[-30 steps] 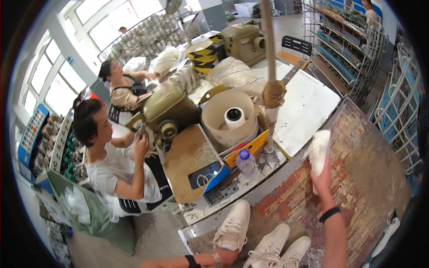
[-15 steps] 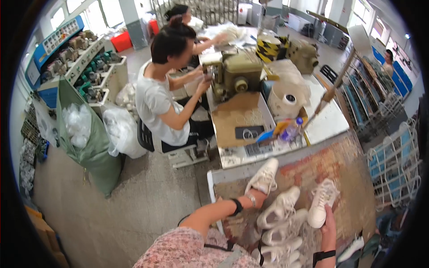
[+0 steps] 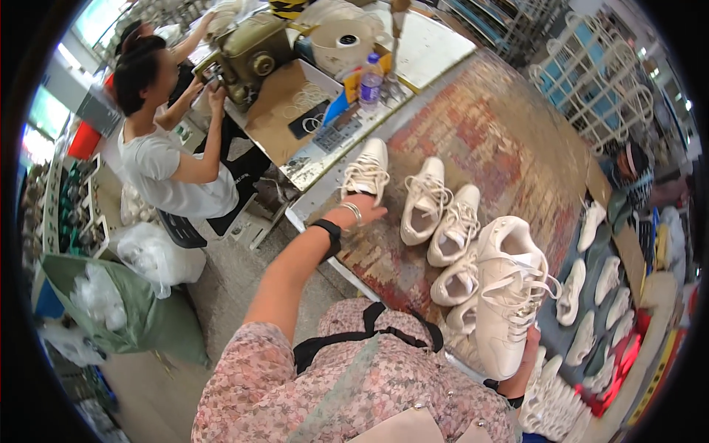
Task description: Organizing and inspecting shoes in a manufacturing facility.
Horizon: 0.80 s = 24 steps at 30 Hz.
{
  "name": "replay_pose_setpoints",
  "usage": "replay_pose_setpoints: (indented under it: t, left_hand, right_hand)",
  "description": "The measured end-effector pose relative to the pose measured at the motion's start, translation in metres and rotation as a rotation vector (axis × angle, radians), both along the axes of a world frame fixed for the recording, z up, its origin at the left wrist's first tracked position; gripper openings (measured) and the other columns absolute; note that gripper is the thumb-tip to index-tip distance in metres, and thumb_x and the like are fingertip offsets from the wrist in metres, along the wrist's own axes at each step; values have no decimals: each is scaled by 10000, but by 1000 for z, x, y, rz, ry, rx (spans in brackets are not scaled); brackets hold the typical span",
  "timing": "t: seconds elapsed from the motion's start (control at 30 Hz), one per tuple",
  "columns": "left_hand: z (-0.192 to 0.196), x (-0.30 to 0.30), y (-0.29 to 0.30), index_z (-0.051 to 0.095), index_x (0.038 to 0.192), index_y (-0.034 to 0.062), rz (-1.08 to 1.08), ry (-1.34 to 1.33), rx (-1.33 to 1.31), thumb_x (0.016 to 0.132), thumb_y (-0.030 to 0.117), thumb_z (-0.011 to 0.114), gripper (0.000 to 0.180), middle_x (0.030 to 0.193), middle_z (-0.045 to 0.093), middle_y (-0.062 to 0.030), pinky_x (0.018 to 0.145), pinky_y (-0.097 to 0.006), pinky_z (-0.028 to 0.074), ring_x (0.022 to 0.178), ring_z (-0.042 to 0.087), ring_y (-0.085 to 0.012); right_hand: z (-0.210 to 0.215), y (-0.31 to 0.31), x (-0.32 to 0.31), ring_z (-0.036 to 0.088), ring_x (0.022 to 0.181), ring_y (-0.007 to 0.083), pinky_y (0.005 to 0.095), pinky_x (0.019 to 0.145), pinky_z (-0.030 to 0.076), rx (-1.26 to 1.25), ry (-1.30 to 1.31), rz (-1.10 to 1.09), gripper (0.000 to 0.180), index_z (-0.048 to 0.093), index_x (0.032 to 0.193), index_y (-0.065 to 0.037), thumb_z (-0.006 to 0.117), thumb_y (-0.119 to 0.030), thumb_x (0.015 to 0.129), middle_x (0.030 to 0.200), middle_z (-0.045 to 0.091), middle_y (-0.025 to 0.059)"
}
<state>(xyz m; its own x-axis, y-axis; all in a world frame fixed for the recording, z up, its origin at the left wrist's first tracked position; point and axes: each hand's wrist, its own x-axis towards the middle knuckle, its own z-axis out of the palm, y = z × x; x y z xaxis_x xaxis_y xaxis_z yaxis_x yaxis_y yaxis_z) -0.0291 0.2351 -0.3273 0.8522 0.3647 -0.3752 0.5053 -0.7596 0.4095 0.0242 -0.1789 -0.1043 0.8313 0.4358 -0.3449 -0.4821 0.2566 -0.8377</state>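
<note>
My left hand (image 3: 360,213) reaches out over the worn, red-stained workbench (image 3: 509,140) and rests at the heel of a white laced sneaker (image 3: 367,171), touching it. My right hand (image 3: 526,353) holds up a large white sneaker (image 3: 507,292) from below, close to my body. Between them lie more white sneakers in a loose row (image 3: 442,218), laces up. Whether the left fingers close round the shoe is hidden by my wrist.
A person in a grey shirt (image 3: 166,159) sits at a green sewing machine (image 3: 247,52) on the left table, beside a plastic bottle (image 3: 370,83) and a tape roll (image 3: 343,40). White soles (image 3: 591,310) lie at right. Wire racks (image 3: 583,66) stand beyond.
The view has swung right. My left hand went from mid-bench to the far-left sneaker. My right hand has lifted a sneaker off the bench toward me.
</note>
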Motion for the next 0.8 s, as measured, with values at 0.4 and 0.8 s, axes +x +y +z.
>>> replay_pose_setpoints:
  t: [0.4,0.8]
  left_hand:
    - [140,5,-74,586,1117,64,-60,-491,-686,885,426,497,439,984,649,-85,756,-304,474,884,607,-175]
    - [139,-73,-110,385,1307,-22,-186,42,-1459,841,444,577,687,1235,501,-95,953,-292,382,1105,471,-150]
  right_hand:
    - [-59,-10,21,593,1000,261,341,892,471,114,444,352,523,435,1228,64,560,-200,795,1167,560,174]
    - [-71,29,55,620,885,185,292,816,490,-12,266,642,323,558,1091,50,502,-191,883,977,641,114]
